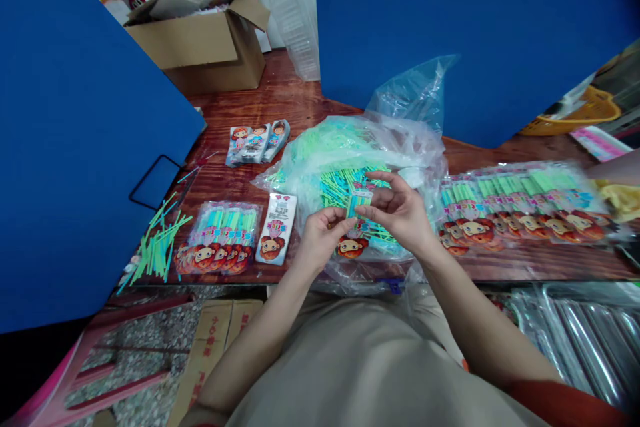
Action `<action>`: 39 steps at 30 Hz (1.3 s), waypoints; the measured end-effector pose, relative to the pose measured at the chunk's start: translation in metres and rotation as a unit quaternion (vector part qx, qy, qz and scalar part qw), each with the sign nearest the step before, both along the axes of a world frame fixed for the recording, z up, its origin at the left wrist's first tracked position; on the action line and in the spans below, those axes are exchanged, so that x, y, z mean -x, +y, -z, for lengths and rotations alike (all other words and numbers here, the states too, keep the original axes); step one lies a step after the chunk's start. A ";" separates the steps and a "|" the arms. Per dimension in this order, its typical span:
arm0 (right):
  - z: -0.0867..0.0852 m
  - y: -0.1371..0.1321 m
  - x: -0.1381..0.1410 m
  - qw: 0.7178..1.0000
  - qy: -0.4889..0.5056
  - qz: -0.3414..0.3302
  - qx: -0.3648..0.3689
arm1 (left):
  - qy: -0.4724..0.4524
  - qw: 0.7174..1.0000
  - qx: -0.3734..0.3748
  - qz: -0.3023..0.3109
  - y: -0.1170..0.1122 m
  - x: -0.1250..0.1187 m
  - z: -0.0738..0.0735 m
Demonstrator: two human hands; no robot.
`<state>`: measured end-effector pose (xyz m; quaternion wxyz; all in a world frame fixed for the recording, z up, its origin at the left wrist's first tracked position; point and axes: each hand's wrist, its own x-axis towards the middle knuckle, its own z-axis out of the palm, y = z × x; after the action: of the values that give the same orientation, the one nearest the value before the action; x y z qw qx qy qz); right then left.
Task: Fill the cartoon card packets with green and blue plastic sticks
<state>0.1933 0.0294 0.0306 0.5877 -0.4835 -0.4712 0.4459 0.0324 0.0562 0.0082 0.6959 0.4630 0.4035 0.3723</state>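
Observation:
My left hand (325,232) and my right hand (403,212) both pinch a small printed packet (359,203), with green and blue plastic sticks showing in its window. A cartoon face (353,247) shows on its lower part. Under the hands lies a large transparent bag (340,140), spread open and full of loose green and blue sticks (337,187). To the left of my left hand is a stack of flat printed packets (277,228). Farther left, several filled packets (217,237) overlap in a row. More filled packets (515,207) are fanned out on the right.
Loose sticks (157,247) are heaped at the table's left end. Folded printed packets (257,141) lie behind. A cardboard box (205,47) stands at the back left. Blue panels (450,27) rise behind and at left. At the right are a yellow basket (575,113) and another person's arm (617,168).

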 end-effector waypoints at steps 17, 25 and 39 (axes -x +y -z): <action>0.011 -0.001 0.007 1.000 0.009 0.005 0.013 | -0.020 0.999 0.021 -0.038 0.000 0.004 -0.002; 0.011 0.000 0.007 1.000 0.010 0.015 0.014 | -0.012 0.996 0.045 -0.071 0.001 0.003 -0.002; 0.011 -0.001 0.004 0.999 -0.012 0.032 -0.005 | -0.027 0.995 0.083 -0.058 0.003 0.006 -0.009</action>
<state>0.1890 0.0283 0.0193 0.5980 -0.5008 -0.4648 0.4190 0.0267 0.0588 0.0172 0.7197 0.3695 0.4404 0.3893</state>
